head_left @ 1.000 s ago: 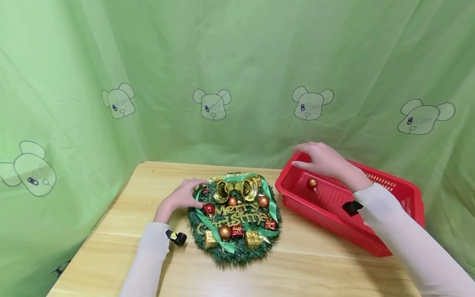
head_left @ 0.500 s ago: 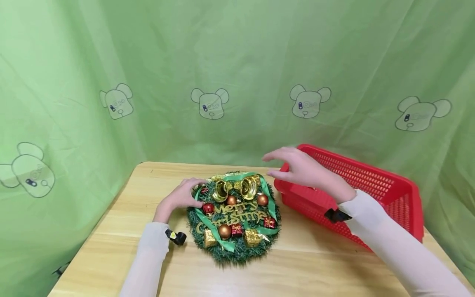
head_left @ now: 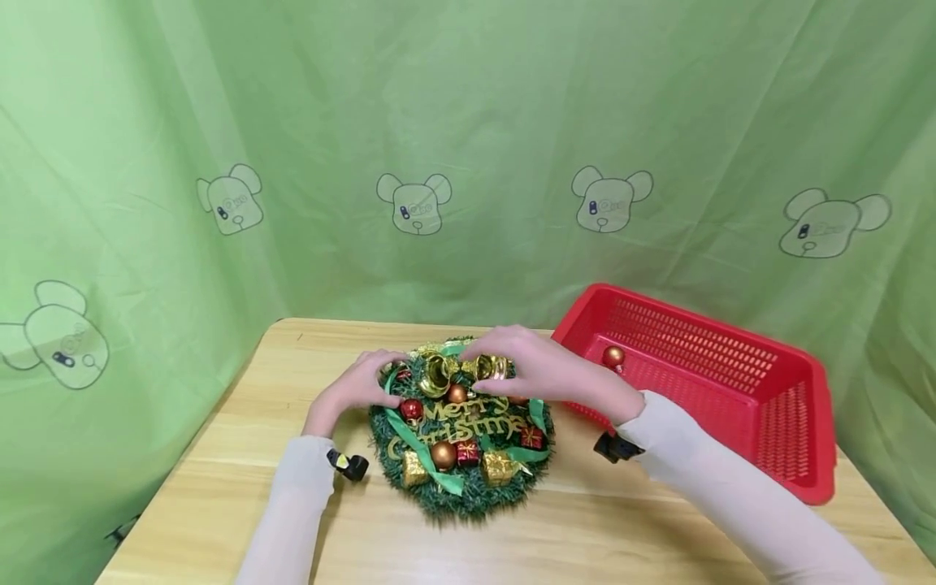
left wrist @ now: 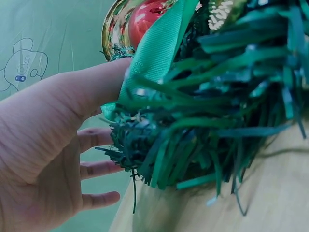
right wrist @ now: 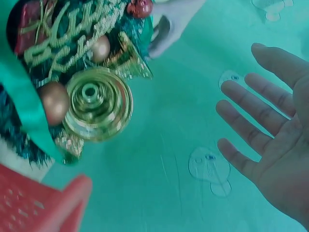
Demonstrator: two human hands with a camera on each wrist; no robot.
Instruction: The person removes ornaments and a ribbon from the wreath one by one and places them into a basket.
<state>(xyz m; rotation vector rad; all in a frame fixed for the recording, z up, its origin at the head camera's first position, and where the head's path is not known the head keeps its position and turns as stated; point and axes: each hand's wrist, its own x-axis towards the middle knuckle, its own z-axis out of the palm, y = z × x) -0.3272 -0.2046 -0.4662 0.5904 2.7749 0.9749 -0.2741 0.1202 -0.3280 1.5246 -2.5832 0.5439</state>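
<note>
A green tinsel wreath (head_left: 471, 502) with gold "Merry Christmas" lettering (head_left: 475, 418) lies on the table. My left hand (head_left: 358, 386) grips its left edge, thumb over the green ribbon (left wrist: 157, 48) and fingers around the outer side. Over the upper right part hovers my right hand (head_left: 537, 366), fingers spread and holding nothing; it partly hides a gold bell (right wrist: 99, 104) and a copper bauble (right wrist: 54, 102). Another gold bell (head_left: 436, 374) shows between the two hands. Red and copper baubles, small red gift boxes (head_left: 468, 455) and gold ones decorate the wreath.
To the right, a red plastic basket (head_left: 695, 349) stands at an angle, with one copper bauble (head_left: 613, 356) inside; my right forearm passes in front of it. A green curtain (head_left: 497, 260) hangs behind the wooden table (head_left: 241, 479).
My right hand has moved left from above the basket to over the wreath's upper right. The basket's far side has tipped up, then settled. My left hand has stayed at the wreath.
</note>
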